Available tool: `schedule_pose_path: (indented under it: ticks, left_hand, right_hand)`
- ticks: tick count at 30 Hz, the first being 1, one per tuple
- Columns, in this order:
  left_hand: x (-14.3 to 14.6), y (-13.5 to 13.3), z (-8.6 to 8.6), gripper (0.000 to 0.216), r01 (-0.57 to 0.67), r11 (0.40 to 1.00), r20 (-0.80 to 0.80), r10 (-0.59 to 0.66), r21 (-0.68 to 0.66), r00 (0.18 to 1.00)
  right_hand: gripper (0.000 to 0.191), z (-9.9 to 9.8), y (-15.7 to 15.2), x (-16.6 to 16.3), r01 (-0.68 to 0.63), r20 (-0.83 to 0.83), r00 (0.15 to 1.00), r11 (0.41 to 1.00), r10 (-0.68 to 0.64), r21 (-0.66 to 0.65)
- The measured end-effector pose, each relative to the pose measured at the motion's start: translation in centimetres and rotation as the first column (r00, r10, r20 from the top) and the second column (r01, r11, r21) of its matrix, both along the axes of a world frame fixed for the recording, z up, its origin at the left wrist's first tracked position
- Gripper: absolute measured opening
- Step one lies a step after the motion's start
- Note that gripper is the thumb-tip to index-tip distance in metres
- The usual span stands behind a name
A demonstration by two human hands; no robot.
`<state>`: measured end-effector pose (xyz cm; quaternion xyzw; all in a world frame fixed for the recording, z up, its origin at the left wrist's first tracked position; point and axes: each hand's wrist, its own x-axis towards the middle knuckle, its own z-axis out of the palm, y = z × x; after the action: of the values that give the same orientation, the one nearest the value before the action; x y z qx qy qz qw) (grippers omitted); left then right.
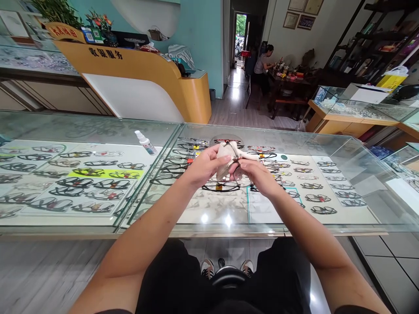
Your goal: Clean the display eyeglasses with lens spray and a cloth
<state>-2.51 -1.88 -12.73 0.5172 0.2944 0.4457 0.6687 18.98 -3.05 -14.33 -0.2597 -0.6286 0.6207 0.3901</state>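
Above the glass display counter, my left hand [205,165] is closed on a pale cloth [230,149], thumb pressed onto it. My right hand [258,172] is closed around the bridge area of a pair of eyeglasses [241,178] with thin rims. One lens shows below the right fingers, while the cloth covers the other side. Part of the cloth sticks out above the right hand. Beneath the glass lie several rows of eyeglass frames, including a dark pair [221,188] just under my hands.
A white spray bottle [146,143] stands on the glass counter [203,228] to the left. Beyond it is a curved wooden cashier desk [131,65]. A person [263,65] sits at a cluttered table at the back. Another glass display case [356,111] stands at right.
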Motion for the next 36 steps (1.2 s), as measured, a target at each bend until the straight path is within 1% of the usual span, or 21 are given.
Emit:
schedule_pose_path:
  ticks: [3, 7, 14, 18, 20, 25, 29, 33, 36]
  left_hand:
    - [0.4, -0.1, -0.1, 0.058, -0.003, 1.000, 0.003, 0.003, 0.012, 1.000]
    - [0.7, -0.3, -0.3, 0.053, -0.008, 0.999, -0.019, 0.009, 0.031, 1.000]
    - [1.0, -0.5, -0.5, 0.061, -0.029, 1.000, 0.001, 0.029, 0.004, 1.000]
    - [1.1, -0.4, -0.8, 0.058, -0.029, 0.999, 0.004, 0.028, 0.029, 1.000]
    - [1.2, -0.4, -1.0, 0.056, -0.042, 0.998, 0.005, 0.042, 0.053, 0.999]
    - [1.7, -0.9, -1.0, 0.051, -0.134, 0.986, 0.014, 0.133, 0.101, 0.991]
    - [2.0, -0.8, -1.2, 0.053, -0.148, 0.984, 0.032, 0.146, 0.094, 0.989]
    - [1.5, -0.1, -1.6, 0.056, -0.140, 0.985, 0.045, 0.136, 0.102, 0.990]
    - [0.9, 0.3, -1.6, 0.060, -0.144, 0.988, 0.040, 0.142, 0.062, 0.989]
  right_hand:
    - [0.035, -0.3, 0.0, -0.2, -0.004, -0.003, 1.000, 1.000, 0.004, -0.012]
    - [0.035, -0.5, 0.0, -0.4, 0.008, -0.002, 1.000, 1.000, -0.008, 0.009]
    - [0.036, -0.6, 0.2, -0.2, 0.019, -0.020, 1.000, 1.000, -0.019, 0.008]
    - [0.035, -0.5, 0.1, -0.2, 0.039, 0.003, 0.999, 0.999, -0.039, 0.007]
    - [0.035, -0.2, -0.1, -0.3, 0.024, 0.018, 1.000, 0.999, -0.025, 0.026]
    - [0.037, 0.4, -0.9, -0.9, -0.019, 0.063, 0.998, 0.991, 0.010, 0.135]
    - [0.039, 0.3, -1.2, -1.2, -0.030, 0.102, 0.995, 0.987, 0.014, 0.156]
    - [0.040, 0.4, -0.8, -0.8, 0.008, 0.089, 0.996, 0.987, -0.022, 0.161]
    - [0.041, 0.6, -0.3, -0.3, 0.056, 0.086, 0.994, 0.986, -0.071, 0.158]
